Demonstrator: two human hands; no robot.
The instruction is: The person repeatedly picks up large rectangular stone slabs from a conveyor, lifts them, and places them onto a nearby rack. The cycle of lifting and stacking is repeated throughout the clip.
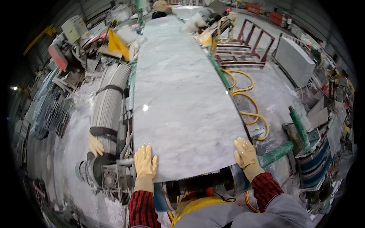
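Note:
A long grey-white marble slab (178, 95) lies on a machine bed and stretches away from me. My left hand (145, 162), in a pale yellow rubber glove, presses flat on the slab's near left corner. My right hand (246, 152), gloved the same way, rests on the near right edge with fingers spread. Both sleeves are red-and-black plaid. Neither hand holds anything. Under the slab's near edge a roller and motor housing (197, 186) show.
A grey ribbed hose (110, 102) with black straps runs along the left, with a loose glove (95, 145) on it. A yellow hose (247, 102) coils on the wet floor at right. Green posts (300, 127), a red metal rack (247, 49) and another person (161, 7) at the far end.

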